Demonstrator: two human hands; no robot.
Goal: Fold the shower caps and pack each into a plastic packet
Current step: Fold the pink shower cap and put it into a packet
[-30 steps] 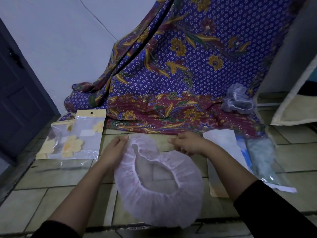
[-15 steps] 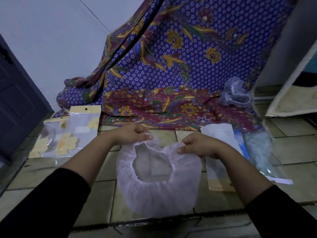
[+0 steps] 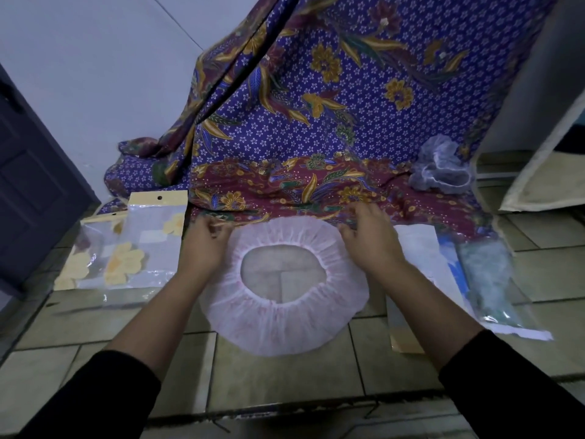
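Observation:
A pink-white shower cap (image 3: 285,315) lies spread flat on the tiled floor (image 3: 285,372), its elastic opening facing up. My left hand (image 3: 202,245) pinches the cap's upper left edge. My right hand (image 3: 368,239) holds the upper right edge, fingers bent over the rim. Plastic packets with yellow flowers (image 3: 136,248) lie to the left. A white packet (image 3: 421,251) lies just right of the cap, partly under my right forearm.
A clear bag of blue-green caps (image 3: 487,280) lies at the right. A crumpled bluish cap (image 3: 443,172) sits on the purple and maroon batik cloth (image 3: 316,122) draped behind. A dark door (image 3: 31,185) stands at left, a cream panel (image 3: 538,175) at right.
The cap, held up and sagging a second ago, now lies flat on the floor with a round opening. Both hands moved apart to its far edge.

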